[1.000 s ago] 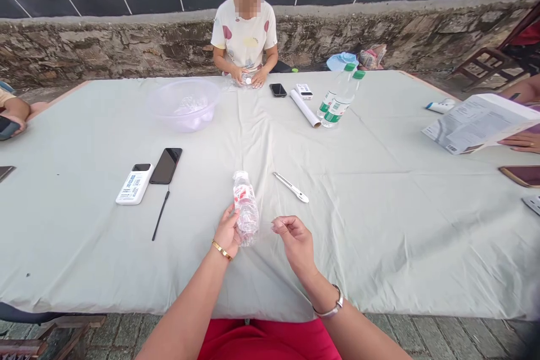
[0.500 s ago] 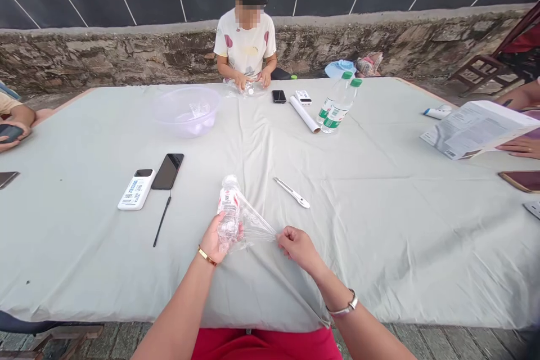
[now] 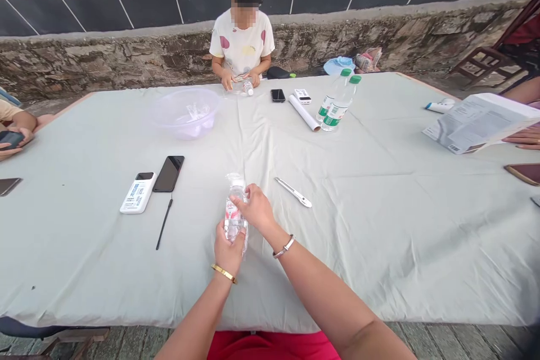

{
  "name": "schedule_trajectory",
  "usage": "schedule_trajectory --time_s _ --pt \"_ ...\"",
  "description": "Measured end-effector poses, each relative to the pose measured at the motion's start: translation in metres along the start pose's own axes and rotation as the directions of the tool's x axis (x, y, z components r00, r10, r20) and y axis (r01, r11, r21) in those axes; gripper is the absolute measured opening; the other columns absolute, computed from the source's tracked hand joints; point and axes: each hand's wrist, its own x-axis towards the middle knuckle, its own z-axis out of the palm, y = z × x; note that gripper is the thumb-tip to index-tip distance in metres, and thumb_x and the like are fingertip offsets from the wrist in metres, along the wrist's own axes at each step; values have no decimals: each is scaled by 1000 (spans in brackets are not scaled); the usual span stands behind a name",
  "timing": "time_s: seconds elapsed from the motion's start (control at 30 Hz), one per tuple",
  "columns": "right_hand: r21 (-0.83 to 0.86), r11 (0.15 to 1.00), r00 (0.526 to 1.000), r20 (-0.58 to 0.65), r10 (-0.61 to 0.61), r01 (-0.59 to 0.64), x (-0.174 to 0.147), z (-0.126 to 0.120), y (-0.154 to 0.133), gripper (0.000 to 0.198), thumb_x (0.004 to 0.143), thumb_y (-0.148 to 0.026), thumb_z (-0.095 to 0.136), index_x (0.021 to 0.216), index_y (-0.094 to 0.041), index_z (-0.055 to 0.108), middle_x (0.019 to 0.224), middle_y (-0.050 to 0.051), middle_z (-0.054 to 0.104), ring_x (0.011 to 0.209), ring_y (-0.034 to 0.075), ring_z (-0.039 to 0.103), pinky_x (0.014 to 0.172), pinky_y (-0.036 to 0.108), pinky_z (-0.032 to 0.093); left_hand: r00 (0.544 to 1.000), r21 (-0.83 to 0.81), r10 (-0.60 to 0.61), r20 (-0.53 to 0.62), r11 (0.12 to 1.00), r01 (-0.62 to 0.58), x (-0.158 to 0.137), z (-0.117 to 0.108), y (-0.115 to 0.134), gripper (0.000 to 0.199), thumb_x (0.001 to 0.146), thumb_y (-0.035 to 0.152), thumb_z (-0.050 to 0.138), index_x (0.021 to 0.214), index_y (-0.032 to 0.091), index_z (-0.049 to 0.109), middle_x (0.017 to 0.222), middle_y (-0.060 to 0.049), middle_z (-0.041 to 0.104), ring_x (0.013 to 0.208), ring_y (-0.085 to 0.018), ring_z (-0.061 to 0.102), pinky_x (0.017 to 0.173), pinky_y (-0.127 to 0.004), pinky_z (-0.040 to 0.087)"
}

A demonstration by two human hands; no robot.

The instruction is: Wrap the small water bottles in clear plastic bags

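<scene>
Clear film is wrapping the bottle, which the left hand is gripping low down, presumably steadying it. That hand is hiding the base, so contact with the desk is looking uncertain. The right hand is resting its thumb across the shoulder; whether its fingers are gripping or merely pressing is proving unclear. Beyond, a cutter is lying within reach.

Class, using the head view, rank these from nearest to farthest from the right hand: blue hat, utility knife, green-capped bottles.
1. Utility knife: just right of the right hand.
2. Green-capped bottles: ahead and right.
3. Blue hat: beyond the table.
</scene>
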Motion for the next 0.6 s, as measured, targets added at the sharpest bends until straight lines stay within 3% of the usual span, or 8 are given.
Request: schedule_trajectory --time_s 0.13,0.2,0.33,0.43,0.5,0.6 --pt "6 1000 997 -71 -1 1 5 11 9 30 92 -42 36 74 -21 48 67 -1 56 58 14 51 52 24 33 999 -17 -33 -27 999 33 -1 5 1 41 60 26 79 96 24 58 88 -2 65 86 -21 60 73 -28 44" --pt "0 999 995 -92 33 -33 8 10 18 29 94 -38 33 74 -22 47 61 -2 54 55 14 50 51 24 30 993 -109 -116 36 987 120 -1 6 3 40 65 34 75 99 24 55 87 -1 64 81 -19 62 71 -29 47" --pt "-199 978 997 -49 55 -63 22 3 37 24 94 -36 37 78 -21 50 65 2 60 58 17 55 51 25 29 903 -346 -324 282 843 411 6 5 13 37 75 41 62 104 19 55 84 -4 65 73 -18 64 68 -32 52" --pt "-410 912 998 39 53 -32 30 -5 51 17 91 -33 45 84 -20 53 71 7 64 65 20 59 53 26 30 819 -430 -424 386 704 566 15 0 19 33 81 43 54 102 18 58 85 -5 66 73 -19 65 69 -34 53" --pt "-467 884 997 54 50 -19 32 -9 59 13 90 -31 48 88 -20 55 73 8 66 67 20 61 54 26 31 794 -455 -447 412 653 605 20 -5 21 30 84 44 48 97 19 59 79 -3 65 67 -17 63 64 -32 52" --pt "-401 916 999 26 41 -27 30 -16 69 13 87 -29 53 96 -21 57 75 6 66 68 19 61 54 26 33 801 -425 -442 404 684 592 22 -12 20 28 85 42 49 95 19 61 79 -3 66 66 -16 62 59 -28 50"
